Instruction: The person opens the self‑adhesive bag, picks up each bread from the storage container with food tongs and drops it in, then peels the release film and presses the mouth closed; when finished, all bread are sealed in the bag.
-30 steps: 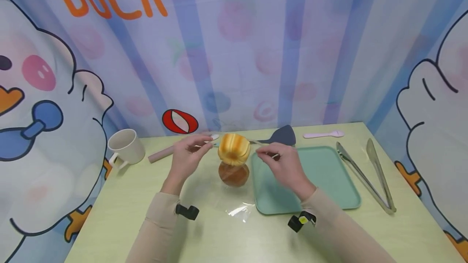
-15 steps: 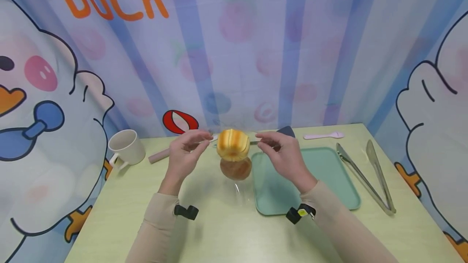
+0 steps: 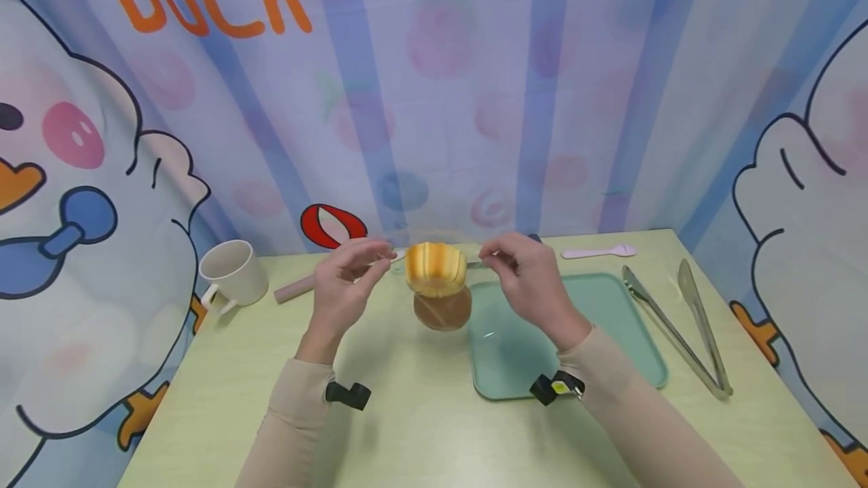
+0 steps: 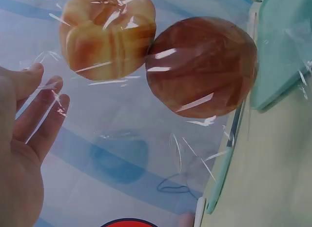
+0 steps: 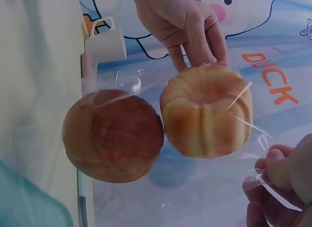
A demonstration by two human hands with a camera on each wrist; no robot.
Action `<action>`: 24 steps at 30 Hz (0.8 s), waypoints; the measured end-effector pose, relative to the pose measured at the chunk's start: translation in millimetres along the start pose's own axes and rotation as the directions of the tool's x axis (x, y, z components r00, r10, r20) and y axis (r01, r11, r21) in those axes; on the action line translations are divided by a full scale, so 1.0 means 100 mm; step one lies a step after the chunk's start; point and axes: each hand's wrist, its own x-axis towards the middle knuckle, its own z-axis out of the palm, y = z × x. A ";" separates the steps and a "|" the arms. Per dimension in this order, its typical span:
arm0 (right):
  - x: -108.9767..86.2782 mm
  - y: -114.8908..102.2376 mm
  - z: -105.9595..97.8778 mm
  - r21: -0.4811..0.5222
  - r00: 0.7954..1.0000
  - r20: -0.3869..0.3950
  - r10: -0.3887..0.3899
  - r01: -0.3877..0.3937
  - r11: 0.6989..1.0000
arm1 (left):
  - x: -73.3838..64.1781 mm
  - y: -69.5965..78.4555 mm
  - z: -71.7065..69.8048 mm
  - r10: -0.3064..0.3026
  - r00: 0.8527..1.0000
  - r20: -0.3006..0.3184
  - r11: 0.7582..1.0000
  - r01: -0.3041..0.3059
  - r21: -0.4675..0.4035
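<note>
A clear plastic bag [image 5: 129, 83] hangs between my hands above the table. Inside it are a ridged golden bun [image 3: 436, 269] and, lower down, a smooth round brown bun [image 3: 443, 312]; they touch each other. My left hand [image 3: 344, 288] pinches the bag's upper edge on one side, thumb against fingertips. On the other side my right hand [image 3: 532, 285] pinches the film between thumb and fingers, as the right wrist view shows. Glare on the film hides the exact outline of the bag's opening.
A green tray [image 3: 610, 330] lies under my right hand, with metal tongs [image 3: 678, 330] to its right. At the back are a lilac utensil [image 3: 600, 251] and a mostly hidden dark-headed spatula. A beige mug [image 3: 240, 277] and a mauve handle [image 3: 294, 289] are left.
Both hands have risen slightly, lifting the bag and brown bun, which have drifted right. My right hand now covers most of the spatula head. Both hands keep their pinch.
</note>
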 end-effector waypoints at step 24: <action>-0.03 0.04 0.07 0.012 0.993 -0.109 -0.043 0.044 0.999 | -0.03 0.00 0.08 0.070 0.995 0.065 0.997 -0.067 -0.041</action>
